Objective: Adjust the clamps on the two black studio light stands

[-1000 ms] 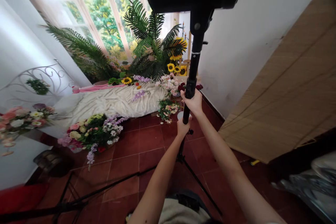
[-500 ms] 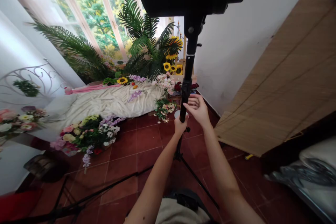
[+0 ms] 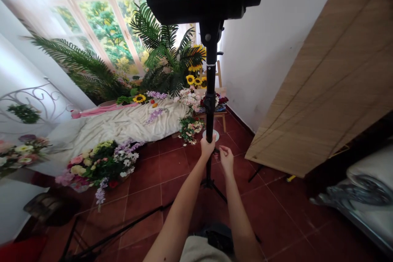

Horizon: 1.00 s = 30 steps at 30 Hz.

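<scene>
A black light stand point(image 3: 210, 110) rises in front of me. On top of it sits a black studio light point(image 3: 202, 2) with a red ZHEYU label. My left hand point(image 3: 208, 146) is wrapped around the stand's pole, fingers closed. Just below and to the right, my right hand point(image 3: 226, 157) pinches a small dark knob point(image 3: 216, 151) on the side of the pole; its fingertips partly cover the knob. The stand's legs spread out low near my body.
Beyond the stand lies a bed with a rumpled cream cloth point(image 3: 123, 125), lined with artificial flowers point(image 3: 92, 159) and palm leaves point(image 3: 167, 57). A wooden slatted blind point(image 3: 307, 90) leans at right. Another stand's black legs point(image 3: 123, 227) cross the red tiled floor at lower left.
My right hand has dropped from beside the upper pole to the knob, and its fingers have closed. My left hand stays around the pole. The light and stand appear further left in view.
</scene>
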### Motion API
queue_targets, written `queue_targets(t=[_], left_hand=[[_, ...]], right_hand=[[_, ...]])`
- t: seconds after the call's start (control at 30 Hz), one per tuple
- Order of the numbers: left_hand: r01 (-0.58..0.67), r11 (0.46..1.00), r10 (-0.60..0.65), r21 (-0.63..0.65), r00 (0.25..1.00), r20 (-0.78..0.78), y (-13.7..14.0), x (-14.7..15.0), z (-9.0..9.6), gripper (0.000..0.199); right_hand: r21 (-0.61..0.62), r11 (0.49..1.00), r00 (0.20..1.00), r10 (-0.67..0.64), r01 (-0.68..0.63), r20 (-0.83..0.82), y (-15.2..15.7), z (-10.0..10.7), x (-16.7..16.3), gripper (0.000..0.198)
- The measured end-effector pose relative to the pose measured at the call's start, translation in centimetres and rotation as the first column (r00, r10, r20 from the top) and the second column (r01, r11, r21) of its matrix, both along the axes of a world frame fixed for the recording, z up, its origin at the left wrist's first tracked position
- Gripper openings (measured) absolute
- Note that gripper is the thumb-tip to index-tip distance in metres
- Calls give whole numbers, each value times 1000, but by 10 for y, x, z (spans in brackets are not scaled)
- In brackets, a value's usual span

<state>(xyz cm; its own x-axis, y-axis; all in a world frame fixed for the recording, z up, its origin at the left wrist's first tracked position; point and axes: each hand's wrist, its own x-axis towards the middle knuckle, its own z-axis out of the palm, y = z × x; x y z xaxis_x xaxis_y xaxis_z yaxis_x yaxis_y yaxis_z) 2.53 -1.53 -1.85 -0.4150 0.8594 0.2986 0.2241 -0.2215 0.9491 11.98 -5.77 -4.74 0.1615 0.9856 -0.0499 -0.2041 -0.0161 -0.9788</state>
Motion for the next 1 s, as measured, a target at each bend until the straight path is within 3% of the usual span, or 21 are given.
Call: queue_targets(t=[0.13, 0.33, 0.43, 0.5, 0.6, 0.67, 0.73, 0.8, 0.9, 1.0], left_hand=[[10, 1000, -10, -5, 999, 41, 0, 2, 0, 42], [-2, 1000, 2, -32, 1000, 4, -1, 3, 1, 42], [0, 1000, 0, -26, 1000, 3, -1, 3, 3, 42], [-2, 1000, 2, -30, 1000, 7, -1, 4, 3, 42], [9, 999, -8, -34, 1000, 20, -1, 4, 3, 43], [12, 1000, -11, -27, 999, 31, -1, 4, 3, 43], [1, 1000, 0, -29, 999, 35, 0, 4, 2, 43], [-5, 999, 6, -38, 1000, 28, 1, 4, 2, 43], [-1, 999, 1, -49, 1000, 11, 1, 4, 2, 43], [5, 999, -5, -46, 1000, 7, 1, 4, 1, 44]], right_hand=[[-26, 995, 992, 96, -98, -76, 0, -12, 2, 44], [83, 944, 926, 292, -319, 240, -5, -8, 19, 38], [61, 932, 903, 329, -358, 276, -7, -4, 19, 39], [30, 932, 920, 352, -362, 174, -7, -2, 16, 40], [-118, 932, 937, 329, -342, -116, -6, -1, 10, 39], [-171, 904, 887, 320, -391, -333, -7, 1, 7, 32], [-101, 881, 791, 357, -462, -497, -10, 3, 5, 24], [-20, 871, 731, 399, -490, -554, -12, 5, 4, 20], [-99, 863, 799, 408, -495, -443, -12, 5, 0, 33], [-259, 884, 921, 367, -389, -130, -9, 2, -1, 60]])
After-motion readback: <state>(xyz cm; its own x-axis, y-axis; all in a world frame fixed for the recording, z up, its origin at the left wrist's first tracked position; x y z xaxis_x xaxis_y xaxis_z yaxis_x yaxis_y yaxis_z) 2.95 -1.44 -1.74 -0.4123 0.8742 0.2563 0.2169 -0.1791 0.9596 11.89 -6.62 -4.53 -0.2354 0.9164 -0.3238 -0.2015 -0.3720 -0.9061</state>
